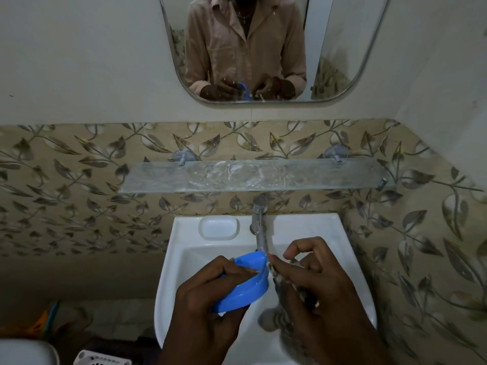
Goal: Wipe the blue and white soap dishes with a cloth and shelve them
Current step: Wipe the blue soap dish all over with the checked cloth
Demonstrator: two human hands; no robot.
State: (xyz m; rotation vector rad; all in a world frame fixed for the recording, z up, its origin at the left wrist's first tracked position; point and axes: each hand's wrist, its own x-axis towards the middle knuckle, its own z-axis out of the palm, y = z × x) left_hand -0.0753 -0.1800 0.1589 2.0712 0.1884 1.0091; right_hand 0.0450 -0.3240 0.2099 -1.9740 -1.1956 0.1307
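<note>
Two bare hands work over a white sink (181,259) in a small bathroom, seen from above. The left hand (208,293) grasps a blue soap dish (243,288), fingers curled over its upper rim and thumb beneath, holding it tilted on edge above the basin. The right hand (313,280) pinches a damp, patterned cloth (283,304) against the dish's right rim; the rest of the cloth hangs down into the basin. A metal tap (259,227) rises from the back of the sink, its spout just above the hands. A white soap dish (218,227) sits on the sink's back ledge, left of the tap. Above, a glass shelf (158,180) with smeared marks is fixed to a wall tiled in a leaf pattern. Higher still, a mirror (342,61) reflects a person in a light button-up shirt holding the blue dish. At bottom left, a white perforated basket (102,360) shows at the frame's edge.
</note>
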